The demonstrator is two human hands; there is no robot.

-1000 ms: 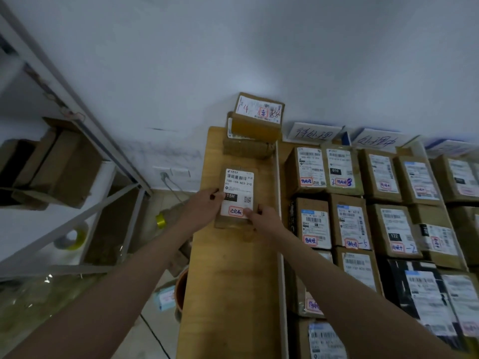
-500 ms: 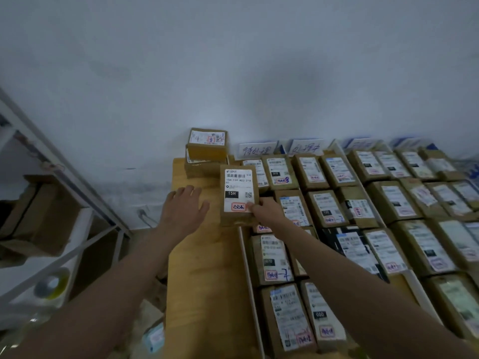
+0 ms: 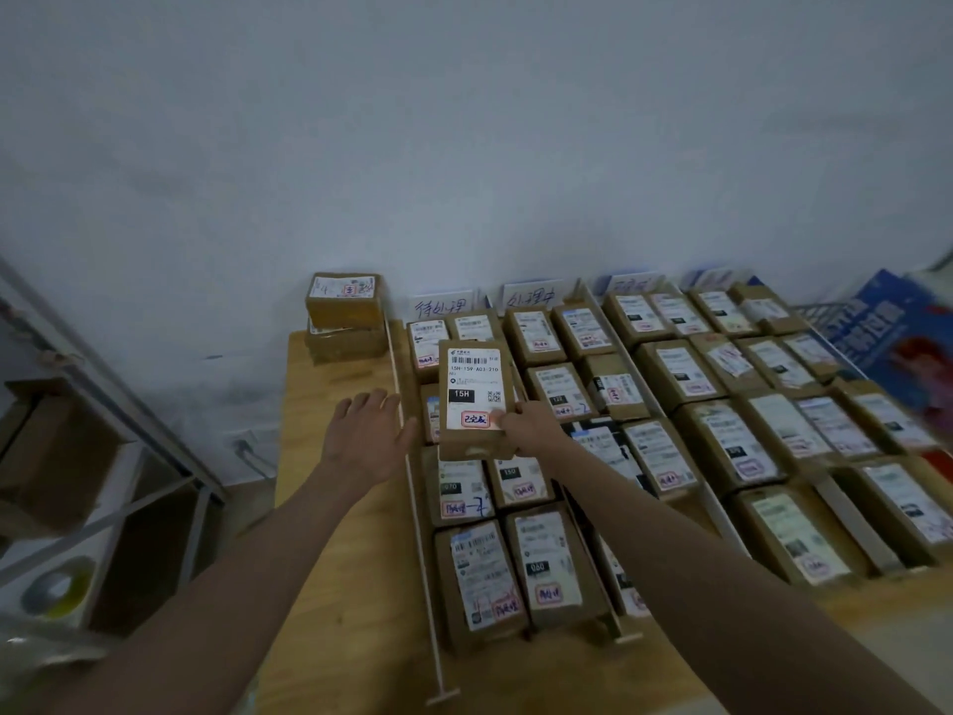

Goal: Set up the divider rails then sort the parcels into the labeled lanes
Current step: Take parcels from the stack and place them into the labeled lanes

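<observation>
Rightward goes the small brown cardboard parcel with the white shipping label (image 3: 475,397): a second ago both hands held it over the bare strip of the light wooden table (image 3: 340,585), and now it is lifted above the first lane of parcels, past the thin white divider rail (image 3: 420,539) at that lane's left edge. Only the right hand (image 3: 531,428) carries it, thumb pinching the label's lower right corner beside a red-outlined stamp (the printed code 15H reads clearly), fingers curled under the box. Off it has come, the left hand (image 3: 368,438), now hanging open over the bare wood just left of the rail, fingers spread and holding nothing.

Beneath and beyond the raised parcel, rows of brown labelled boxes (image 3: 541,565) fill the lanes, packed side by side across to the table's right. Farther back on the bare strip sits a two-high stack of brown boxes (image 3: 344,314) against the pale wall (image 3: 464,147). At the lane heads stand white handwritten lane cards (image 3: 442,304). Far left, blurred, a grey metal shelf frame (image 3: 103,394) holds cardboard.
</observation>
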